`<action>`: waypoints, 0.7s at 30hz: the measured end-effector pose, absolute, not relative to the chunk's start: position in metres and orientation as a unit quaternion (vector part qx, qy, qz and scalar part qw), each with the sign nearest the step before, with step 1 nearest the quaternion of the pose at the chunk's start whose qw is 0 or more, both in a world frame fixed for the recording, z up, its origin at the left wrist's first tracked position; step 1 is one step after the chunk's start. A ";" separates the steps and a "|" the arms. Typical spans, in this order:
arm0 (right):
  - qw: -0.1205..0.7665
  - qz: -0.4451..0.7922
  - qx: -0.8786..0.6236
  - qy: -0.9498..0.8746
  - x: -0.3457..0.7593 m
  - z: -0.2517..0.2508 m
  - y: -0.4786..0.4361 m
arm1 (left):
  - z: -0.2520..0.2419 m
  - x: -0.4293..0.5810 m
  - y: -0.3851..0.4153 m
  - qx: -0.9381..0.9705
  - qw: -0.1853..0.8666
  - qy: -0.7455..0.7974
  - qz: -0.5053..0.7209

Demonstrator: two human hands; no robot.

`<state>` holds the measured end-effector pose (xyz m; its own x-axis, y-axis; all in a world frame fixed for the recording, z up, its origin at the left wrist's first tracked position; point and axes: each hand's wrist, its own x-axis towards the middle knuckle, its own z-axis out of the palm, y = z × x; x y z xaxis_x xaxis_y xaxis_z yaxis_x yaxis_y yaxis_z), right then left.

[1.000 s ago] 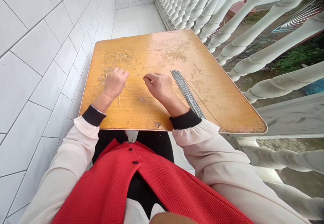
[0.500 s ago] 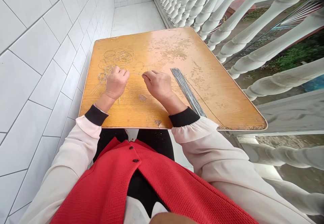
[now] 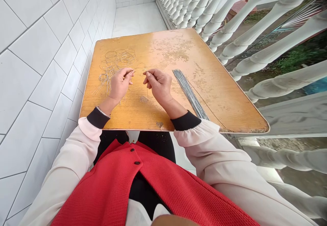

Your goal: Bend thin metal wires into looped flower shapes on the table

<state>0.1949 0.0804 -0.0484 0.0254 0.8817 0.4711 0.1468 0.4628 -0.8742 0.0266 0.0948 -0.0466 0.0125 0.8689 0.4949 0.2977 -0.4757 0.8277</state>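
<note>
Over the left half of the wooden table (image 3: 143, 117), my left hand (image 3: 121, 84) pinches a thin wire with thumb and forefinger. My right hand (image 3: 159, 84) faces it a short gap away, its thumb and fingertips also closed on thin wire (image 3: 147, 93), a piece of which hangs below the fingers. Whether both hands hold the same piece is too fine to tell. Just beyond my left hand lies a loose tangle of looped wires (image 3: 121, 58), partly hidden by that hand. A bundle of straight grey wires (image 3: 189, 91) lies to the right of my right hand.
A white tiled wall (image 3: 51, 69) runs close along the table's left side. White balusters (image 3: 242, 43) line the right side, with ground and plants beyond. A crack runs across the tabletop beside the bundle, and the surface is worn in patches.
Both hands have turned so that thumbs and fingertips show more, and the left has come a little nearer the right. The tangle and the straight bundle have stayed put.
</note>
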 end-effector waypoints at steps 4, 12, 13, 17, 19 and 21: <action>0.607 0.389 -0.381 -0.579 0.191 -0.047 0.078 | -0.044 0.035 0.093 0.605 0.359 0.427 0.568; 0.595 0.433 -0.397 -0.548 0.189 -0.044 0.075 | -0.035 0.041 0.082 0.528 0.462 0.425 0.572; 0.595 0.432 -0.399 -0.547 0.188 -0.044 0.075 | -0.034 0.042 0.081 0.525 0.467 0.425 0.571; 0.596 0.425 -0.401 -0.551 0.188 -0.046 0.076 | -0.033 0.044 0.077 0.513 0.480 0.431 0.566; 0.594 0.428 -0.401 -0.550 0.188 -0.048 0.078 | -0.033 0.044 0.076 0.511 0.482 0.431 0.566; 0.591 0.436 -0.403 -0.546 0.189 -0.050 0.079 | -0.033 0.043 0.077 0.511 0.480 0.433 0.566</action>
